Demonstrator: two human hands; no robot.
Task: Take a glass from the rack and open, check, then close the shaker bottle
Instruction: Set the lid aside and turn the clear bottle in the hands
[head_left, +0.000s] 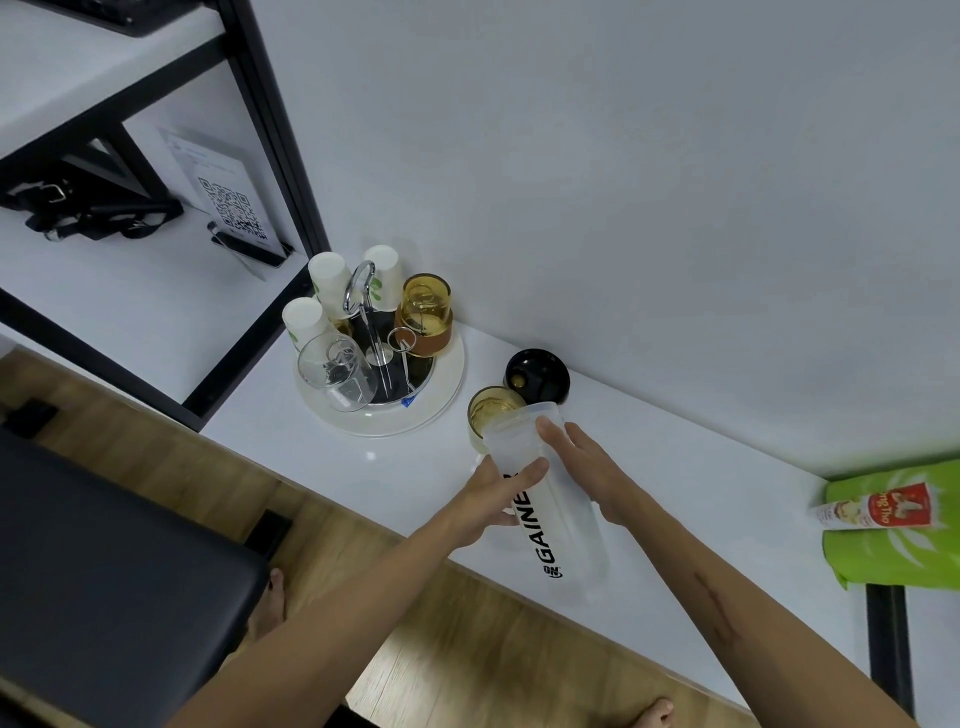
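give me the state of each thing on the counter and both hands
shaker bottle: open, lid off, tilted toward the amber glass
black lid: off, lying on the counter
amber glass: upright beside the lid
clear glass: inverted on the rack
left hand: gripping the bottle
right hand: on the bottle

Open shaker bottle (545, 499) tilted over amber glass (491, 415).
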